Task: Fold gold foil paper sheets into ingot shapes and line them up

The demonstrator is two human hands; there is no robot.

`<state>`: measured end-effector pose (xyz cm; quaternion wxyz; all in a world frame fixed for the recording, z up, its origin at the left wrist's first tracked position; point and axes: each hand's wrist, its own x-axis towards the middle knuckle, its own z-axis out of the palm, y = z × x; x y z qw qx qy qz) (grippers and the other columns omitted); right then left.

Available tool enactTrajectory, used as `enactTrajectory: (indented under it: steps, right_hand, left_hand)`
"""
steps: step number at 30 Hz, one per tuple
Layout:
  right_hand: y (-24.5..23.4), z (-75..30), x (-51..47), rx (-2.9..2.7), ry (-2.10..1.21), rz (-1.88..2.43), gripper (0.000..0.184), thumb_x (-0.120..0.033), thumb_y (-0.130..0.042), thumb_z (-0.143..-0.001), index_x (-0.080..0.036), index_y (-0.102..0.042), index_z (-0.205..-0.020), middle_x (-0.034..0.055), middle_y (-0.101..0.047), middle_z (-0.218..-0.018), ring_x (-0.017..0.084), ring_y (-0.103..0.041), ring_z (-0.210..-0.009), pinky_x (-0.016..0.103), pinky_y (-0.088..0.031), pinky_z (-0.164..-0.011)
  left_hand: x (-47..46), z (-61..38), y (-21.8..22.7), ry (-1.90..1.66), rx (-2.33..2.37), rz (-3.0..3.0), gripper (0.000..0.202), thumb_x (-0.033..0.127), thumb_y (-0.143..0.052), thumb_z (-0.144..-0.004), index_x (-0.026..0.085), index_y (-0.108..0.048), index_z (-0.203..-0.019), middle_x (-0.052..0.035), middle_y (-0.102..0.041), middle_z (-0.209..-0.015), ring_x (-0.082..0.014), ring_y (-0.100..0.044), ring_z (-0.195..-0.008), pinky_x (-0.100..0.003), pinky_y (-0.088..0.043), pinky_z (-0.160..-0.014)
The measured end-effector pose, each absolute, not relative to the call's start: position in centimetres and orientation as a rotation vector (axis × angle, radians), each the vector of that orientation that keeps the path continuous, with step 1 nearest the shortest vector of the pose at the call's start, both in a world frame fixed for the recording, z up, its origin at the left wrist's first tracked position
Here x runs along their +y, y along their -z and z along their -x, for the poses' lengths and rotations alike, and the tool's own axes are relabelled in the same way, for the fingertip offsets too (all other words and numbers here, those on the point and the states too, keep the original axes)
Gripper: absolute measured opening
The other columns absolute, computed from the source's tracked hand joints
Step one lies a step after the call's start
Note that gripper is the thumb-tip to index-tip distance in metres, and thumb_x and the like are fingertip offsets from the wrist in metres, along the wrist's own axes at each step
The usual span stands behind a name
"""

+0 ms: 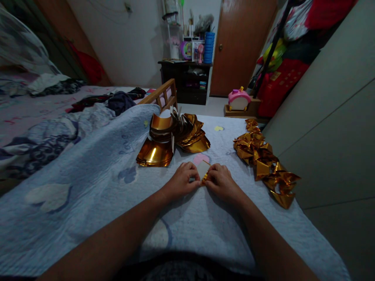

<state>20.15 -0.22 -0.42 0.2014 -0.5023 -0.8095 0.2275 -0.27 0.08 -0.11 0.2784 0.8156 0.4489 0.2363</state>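
Between my hands is a small sheet of gold foil paper, pale side up, its near edge folded over to show gold. My left hand pinches the left part of that near edge. On the right, my right hand pinches the same edge, fingers curled and thumb close to the left thumb. Just beyond my hands lies a fanned stack of gold foil paper, some sheets curved upward. To the right is a heap of folded gold foil pieces.
A pale blue quilt with heart patterns covers the bed under my hands. A wooden bed rail rises behind the stack. Farther off are a dark cabinet, a door and a pink toy case. A pale cabinet side stands at right.
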Motion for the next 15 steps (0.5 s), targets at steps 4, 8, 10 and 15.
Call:
enactTrajectory:
  steps: [4, 8, 10, 15]
  right_hand:
    - [0.29, -20.20, -0.32, -2.264, -0.642, 1.388, 0.009, -0.017, -0.066, -0.085, -0.019, -0.066, -0.077, 0.0071, -0.061, -0.103, 0.023, -0.049, -0.098, 0.038, -0.038, -0.086]
    - [0.42, -20.31, -0.31, -2.268, -0.642, 1.371, 0.009, -0.018, -0.065, -0.087, -0.020, -0.067, -0.078, 0.0068, -0.060, -0.103, 0.023, -0.048, -0.098, 0.038, -0.038, -0.087]
    - [0.53, -20.31, -0.27, -2.277, -0.641, 1.373, 0.011, -0.017, -0.063, -0.087, -0.020, -0.067, -0.078, 0.0068, -0.060, -0.104, 0.023, -0.048, -0.098, 0.038, -0.038, -0.087]
    - [0.71, -20.08, -0.21, -2.274, -0.616, 1.422, 0.012, -0.014, -0.063, -0.086, -0.019, -0.066, -0.076, 0.0074, -0.061, -0.105, 0.023, -0.048, -0.098, 0.039, -0.037, -0.086]
  left_hand:
    - [0.02, 0.29, 0.24, -0.645, 1.206, -2.194, 0.010, 0.024, -0.072, -0.083, 0.019, -0.068, -0.075, -0.0039, -0.061, -0.093, -0.0221, -0.052, -0.100, -0.036, -0.042, -0.090]
    - [-0.02, 0.30, 0.26, -0.631, 1.210, -2.198, 0.010, 0.024, -0.074, -0.081, 0.019, -0.069, -0.074, -0.0038, -0.061, -0.093, -0.0221, -0.052, -0.100, -0.036, -0.042, -0.091]
    - [-0.01, 0.25, 0.23, -0.629, 1.217, -2.200, 0.010, 0.024, -0.073, -0.081, 0.019, -0.068, -0.074, -0.0038, -0.061, -0.093, -0.0220, -0.052, -0.099, -0.036, -0.042, -0.091]
    - [-0.04, 0.03, 0.15, -0.618, 1.237, -2.221, 0.011, 0.021, -0.070, -0.083, 0.019, -0.068, -0.072, -0.0039, -0.060, -0.091, -0.0219, -0.052, -0.097, -0.036, -0.041, -0.089]
